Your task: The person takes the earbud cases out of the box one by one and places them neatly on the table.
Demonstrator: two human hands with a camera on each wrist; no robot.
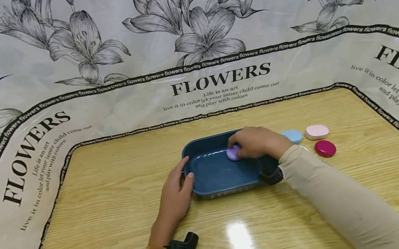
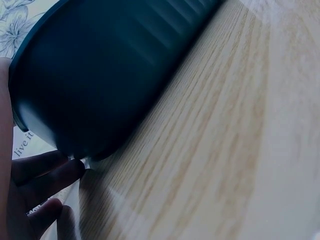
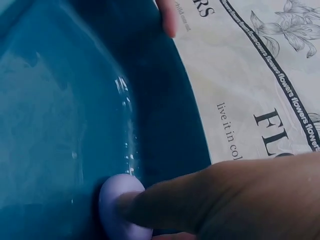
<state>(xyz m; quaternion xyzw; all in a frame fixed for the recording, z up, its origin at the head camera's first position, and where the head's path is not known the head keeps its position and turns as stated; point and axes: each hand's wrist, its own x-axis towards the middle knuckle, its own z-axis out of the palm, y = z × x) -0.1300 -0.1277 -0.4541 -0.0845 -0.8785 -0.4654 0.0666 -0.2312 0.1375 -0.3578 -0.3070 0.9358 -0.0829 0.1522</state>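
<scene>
A dark blue rectangular basin (image 1: 213, 177) with rounded corners sits on the table. At its left end my left hand (image 1: 173, 191) grips the rim, thumb over the edge and other fingers against the outer wall, as the left wrist view shows. My right hand (image 1: 258, 141) reaches inside and pinches a lilac oval soap bar (image 1: 233, 153) near the basin's floor. In the right wrist view the thumb presses on the lilac soap bar (image 3: 112, 200); the fingers behind it are mostly hidden.
Right of the basin lie a light blue soap bar (image 1: 293, 137), a pink one (image 1: 317, 132) and a crimson one (image 1: 325, 148). A white piece (image 1: 304, 148) is partly hidden by the right sleeve. A flower-printed cloth (image 1: 217, 90) borders the wood-grain table (image 1: 115, 192).
</scene>
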